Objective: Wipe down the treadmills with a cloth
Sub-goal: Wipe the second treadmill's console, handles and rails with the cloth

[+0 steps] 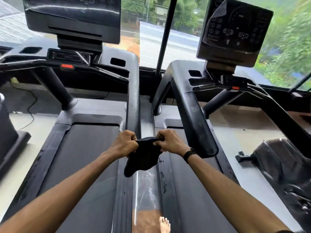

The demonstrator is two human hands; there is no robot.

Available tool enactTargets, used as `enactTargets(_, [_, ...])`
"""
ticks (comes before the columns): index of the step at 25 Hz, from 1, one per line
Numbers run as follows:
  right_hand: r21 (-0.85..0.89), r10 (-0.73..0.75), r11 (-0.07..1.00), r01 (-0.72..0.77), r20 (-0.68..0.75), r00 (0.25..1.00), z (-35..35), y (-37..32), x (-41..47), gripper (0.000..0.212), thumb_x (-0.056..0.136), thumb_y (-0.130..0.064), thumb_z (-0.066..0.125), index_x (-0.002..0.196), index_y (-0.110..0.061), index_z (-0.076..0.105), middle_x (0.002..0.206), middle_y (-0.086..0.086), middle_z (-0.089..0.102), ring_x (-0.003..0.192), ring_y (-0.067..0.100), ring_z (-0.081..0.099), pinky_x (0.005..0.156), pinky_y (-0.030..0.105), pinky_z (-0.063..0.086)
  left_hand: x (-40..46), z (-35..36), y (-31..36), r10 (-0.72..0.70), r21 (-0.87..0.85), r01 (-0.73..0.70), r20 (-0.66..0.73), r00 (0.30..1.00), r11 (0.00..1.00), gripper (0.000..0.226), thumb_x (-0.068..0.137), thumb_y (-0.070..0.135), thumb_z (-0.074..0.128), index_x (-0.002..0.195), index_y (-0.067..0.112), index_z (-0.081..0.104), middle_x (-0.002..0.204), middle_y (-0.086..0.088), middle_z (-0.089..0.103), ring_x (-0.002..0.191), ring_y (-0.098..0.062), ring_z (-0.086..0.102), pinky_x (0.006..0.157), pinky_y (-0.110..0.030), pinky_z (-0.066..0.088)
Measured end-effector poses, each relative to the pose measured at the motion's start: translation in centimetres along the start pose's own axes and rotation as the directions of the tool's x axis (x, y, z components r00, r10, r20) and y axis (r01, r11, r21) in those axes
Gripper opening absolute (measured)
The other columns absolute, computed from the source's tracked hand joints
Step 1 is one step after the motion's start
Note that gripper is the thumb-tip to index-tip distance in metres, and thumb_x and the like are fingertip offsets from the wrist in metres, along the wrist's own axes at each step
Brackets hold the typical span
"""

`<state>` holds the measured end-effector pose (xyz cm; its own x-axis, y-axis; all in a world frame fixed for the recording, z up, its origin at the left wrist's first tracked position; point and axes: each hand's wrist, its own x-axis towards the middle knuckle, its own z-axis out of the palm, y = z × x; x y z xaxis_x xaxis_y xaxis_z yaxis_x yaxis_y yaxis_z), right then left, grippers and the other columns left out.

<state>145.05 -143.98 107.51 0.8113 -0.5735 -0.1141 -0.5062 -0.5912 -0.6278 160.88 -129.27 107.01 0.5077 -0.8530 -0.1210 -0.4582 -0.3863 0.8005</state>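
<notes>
While the dark cloth (143, 156) hangs bunched over the gap between the two treadmills, the left hand (123, 143) and right hand (170, 141) each grip its top edge, the right treadmill's handrail (196, 118) seemingly just beside it.

A gym, by its machines: two black treadmills stand side by side, the left treadmill (87, 148) and the right treadmill (193, 115), each with a console screen (235, 29) above its handrails. Beyond the consoles, a large window (181, 22) shows trees and rooftops.
</notes>
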Motion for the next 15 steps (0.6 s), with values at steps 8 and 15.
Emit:
enactTargets(8, [0.165,0.060,0.986,0.003,-0.380,0.923,2.8,-0.2,1.6,0.022,0.087,-0.015,0.074,0.106,-0.010,0.066,0.096,0.000,0.067,0.089,0.012,0.064,0.081,0.019,0.054,2.4,-0.2,-0.9,0.050,-0.204,-0.081,-0.156,0.987,0.976,0.014,0.055,0.010,0.057,0.066,0.012,0.049,0.057,-0.004,0.056,0.049,-0.015,0.051,0.042,-0.029,0.044])
enactTargets(15, [0.277,0.011,0.961,0.009,-0.070,0.997,12.8,0.3,6.4,0.067,0.099,-0.055,0.039,0.157,-0.044,0.007,0.168,-0.007,-0.004,0.153,0.011,0.000,0.123,0.043,0.011,7.1,-0.6,-5.5,-0.068,-0.207,0.010,-0.274,0.959,0.978,0.015,0.062,0.015,0.054,0.073,0.010,0.046,0.060,-0.010,0.053,0.052,-0.038,0.054,0.042,-0.050,0.049])
